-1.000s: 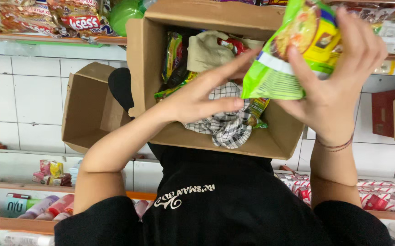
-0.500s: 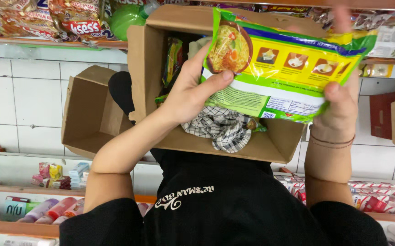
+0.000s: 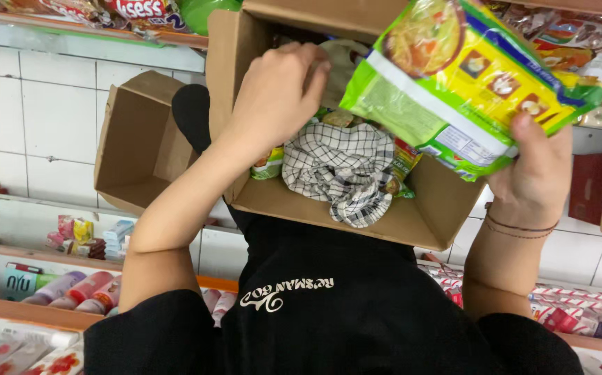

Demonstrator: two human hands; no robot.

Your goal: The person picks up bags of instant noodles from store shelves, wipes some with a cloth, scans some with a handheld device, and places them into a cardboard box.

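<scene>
Noodle packet (image 3: 467, 83), green and yellow, is pinched at its lower edge by the right hand (image 3: 533, 180), above the cardboard box (image 3: 412, 215). Left hand (image 3: 273, 97) reaches inside, fingers curled; its grasp cannot be told. Checked cloth (image 3: 343, 170) lies below.

Two open brown cardboard boxes: one large box (image 3: 426, 215) in the middle, one smaller empty box (image 3: 131, 142) to its left. One big green-and-yellow plastic noodle multipack (image 3: 467, 83) at the right. One black-and-white checked cloth (image 3: 346, 170) inside the large box. Two bare hands: left (image 3: 273, 97), right (image 3: 530, 177).
</scene>
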